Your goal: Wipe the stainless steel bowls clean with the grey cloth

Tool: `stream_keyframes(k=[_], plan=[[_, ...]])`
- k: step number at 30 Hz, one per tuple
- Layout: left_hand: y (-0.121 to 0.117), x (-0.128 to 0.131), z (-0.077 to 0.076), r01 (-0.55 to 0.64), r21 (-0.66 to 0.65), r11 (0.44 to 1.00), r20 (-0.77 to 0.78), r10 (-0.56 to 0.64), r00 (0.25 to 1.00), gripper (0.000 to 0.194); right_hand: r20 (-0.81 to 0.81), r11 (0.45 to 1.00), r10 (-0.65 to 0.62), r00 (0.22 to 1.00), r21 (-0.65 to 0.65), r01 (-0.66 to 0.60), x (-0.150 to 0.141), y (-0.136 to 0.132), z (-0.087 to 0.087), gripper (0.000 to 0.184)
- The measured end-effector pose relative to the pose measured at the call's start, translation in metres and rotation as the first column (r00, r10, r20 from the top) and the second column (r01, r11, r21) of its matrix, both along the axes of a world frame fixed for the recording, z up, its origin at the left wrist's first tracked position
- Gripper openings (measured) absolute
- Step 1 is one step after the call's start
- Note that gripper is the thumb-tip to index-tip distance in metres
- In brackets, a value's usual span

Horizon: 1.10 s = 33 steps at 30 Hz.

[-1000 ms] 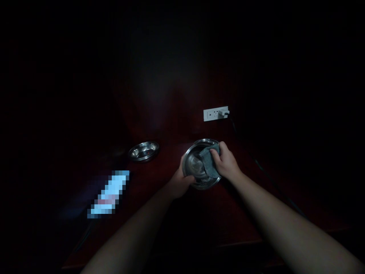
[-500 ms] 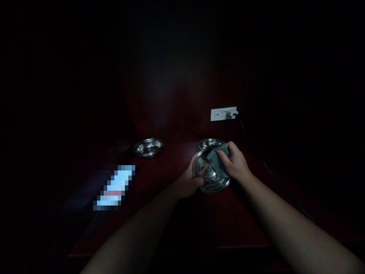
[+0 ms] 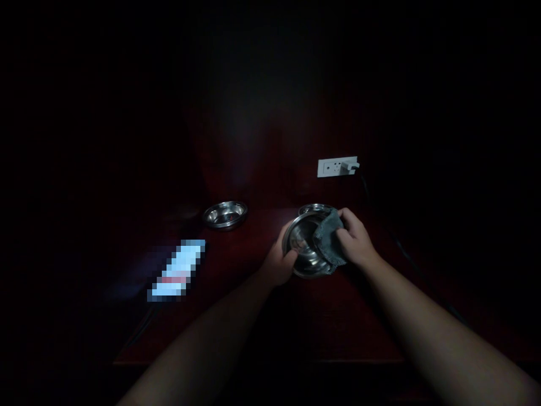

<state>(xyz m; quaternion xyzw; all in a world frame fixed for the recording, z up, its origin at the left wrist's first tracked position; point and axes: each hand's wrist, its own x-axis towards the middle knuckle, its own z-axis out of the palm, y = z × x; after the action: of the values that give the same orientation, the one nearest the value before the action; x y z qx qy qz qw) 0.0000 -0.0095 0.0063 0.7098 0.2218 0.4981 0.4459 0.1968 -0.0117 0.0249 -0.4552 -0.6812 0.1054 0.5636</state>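
Note:
A shiny steel bowl (image 3: 301, 239) is tilted with its inside towards me, above the dark red table. My left hand (image 3: 279, 259) grips its left rim, thumb over the edge. In my right hand (image 3: 357, 239) is a grey-green cloth (image 3: 329, 239), which hangs over the bowl's right rim and covers part of the inside. Some of my right fingers are hidden behind the cloth. Just behind the held bowl, a second steel bowl (image 3: 310, 209) shows only its far rim.
Another steel bowl (image 3: 226, 215) stands on the table (image 3: 249, 254) to the left. Nearer lies a lit, pixelated phone-like screen (image 3: 180, 270) with a cable below it. A white wall socket (image 3: 337, 167) holds a plug, and a dark cable runs down on the right.
My right hand has drawn the cloth from inside the bowl out to its right rim, uncovering more of the inside. The bowl has shifted slightly left. The whole view has moved a little.

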Motion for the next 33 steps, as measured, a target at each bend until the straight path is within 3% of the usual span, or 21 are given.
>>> stream_keyframes(k=[8,13,20,28,33], plan=[[0.004,-0.002,0.001,0.027,0.039,0.999,0.097,-0.03,0.995,0.061,0.102,0.997,-0.073,0.992,-0.023,0.076,0.0,0.004,-0.002,0.014],[0.005,0.002,0.001,0.068,0.027,0.997,0.168,-0.071,0.983,0.073,-0.005,0.975,-0.221,0.975,-0.024,0.221,-0.005,0.011,-0.011,0.018],[0.006,0.012,-0.01,0.032,-0.122,0.992,0.116,-0.018,0.993,0.073,-0.121,0.968,-0.249,0.961,-0.049,0.245,-0.009,0.016,-0.019,0.021],[0.0,0.017,-0.001,0.047,-0.089,0.995,0.088,-0.04,0.995,0.085,-0.112,0.937,-0.349,0.931,-0.023,0.348,-0.01,0.01,-0.013,0.022],[-0.008,0.019,-0.003,-0.015,-0.084,0.996,0.088,0.023,0.996,0.085,-0.076,0.932,-0.362,0.929,-0.052,0.359,-0.012,0.007,-0.012,0.023]])
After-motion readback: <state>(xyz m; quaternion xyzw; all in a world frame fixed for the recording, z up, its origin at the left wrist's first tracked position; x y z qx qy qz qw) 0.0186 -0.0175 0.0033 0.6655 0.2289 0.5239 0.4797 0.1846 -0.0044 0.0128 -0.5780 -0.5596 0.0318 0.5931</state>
